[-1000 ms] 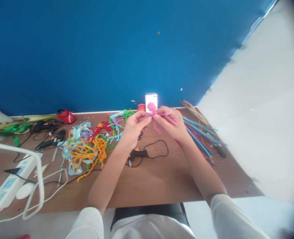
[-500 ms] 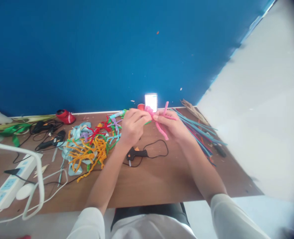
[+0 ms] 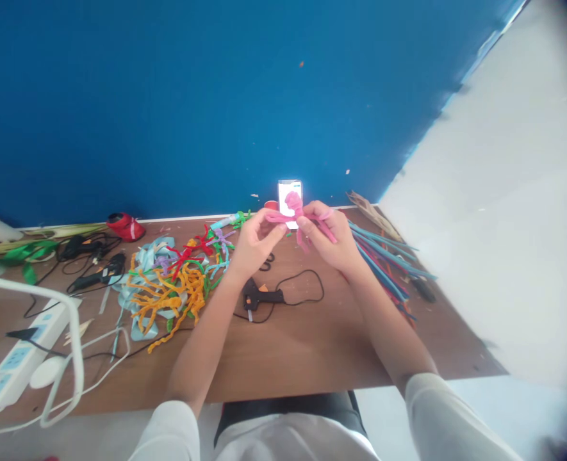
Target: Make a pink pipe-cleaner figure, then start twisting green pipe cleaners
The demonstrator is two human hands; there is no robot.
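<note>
Blue wall [image 3: 177, 96], pink stems [image 3: 296, 210], coiled above, splayed below

The fuzzy pink piece [image 3: 293, 202] hangs in the air between left hand [image 3: 255, 246] and right hand [image 3: 335, 238], rounded head uppermost, slender strands spreading sideways and downward.

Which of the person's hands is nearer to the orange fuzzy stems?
Left. The left hand is to the right of the orange fuzzy stems; the right hand is farther right, across the pink piece.
</note>
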